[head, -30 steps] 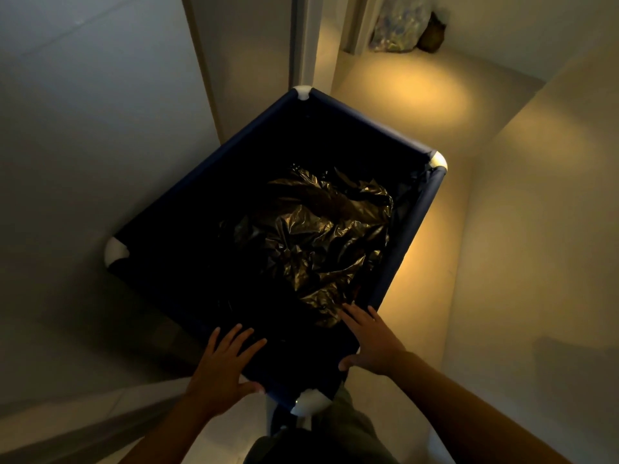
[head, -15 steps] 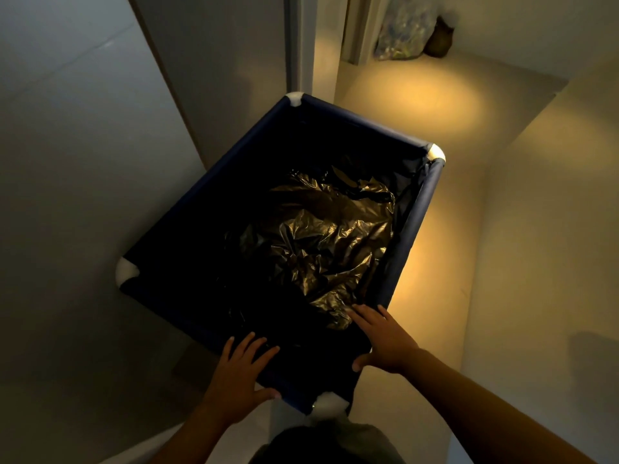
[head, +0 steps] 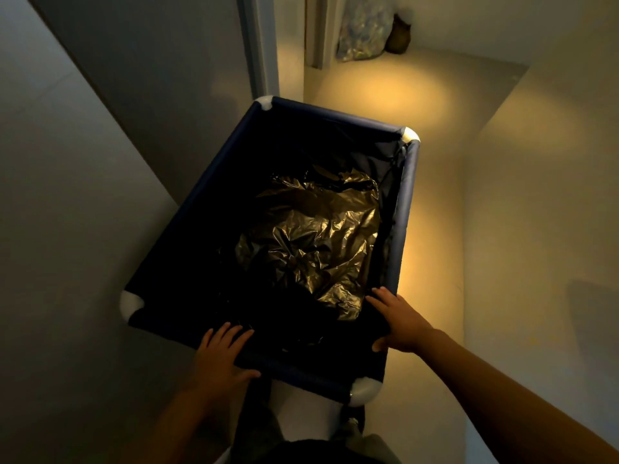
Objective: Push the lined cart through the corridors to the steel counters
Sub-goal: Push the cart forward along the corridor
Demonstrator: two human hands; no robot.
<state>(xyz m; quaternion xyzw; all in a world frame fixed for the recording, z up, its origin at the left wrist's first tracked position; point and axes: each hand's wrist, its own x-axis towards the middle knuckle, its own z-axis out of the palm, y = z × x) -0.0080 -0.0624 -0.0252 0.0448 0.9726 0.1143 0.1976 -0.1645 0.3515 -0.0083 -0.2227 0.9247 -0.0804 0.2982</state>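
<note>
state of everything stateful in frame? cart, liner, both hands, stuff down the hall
cart: upright, angled in the corridor, far left corner near the door frame.
black liner: inside the cart, crumpled, nothing visible on it.
left hand: laid over the near rim, fingers spread.
right hand: on the near right rim, thumb outside.
clear bag: on the floor, leaning at the far wall.
dark bundle: beside it; too dim to identify.

cart (head: pixel 407 209): matt navy cloth rim | liner (head: pixel 315 249): glossy crinkled black plastic | floor (head: pixel 432 155): smooth
</note>
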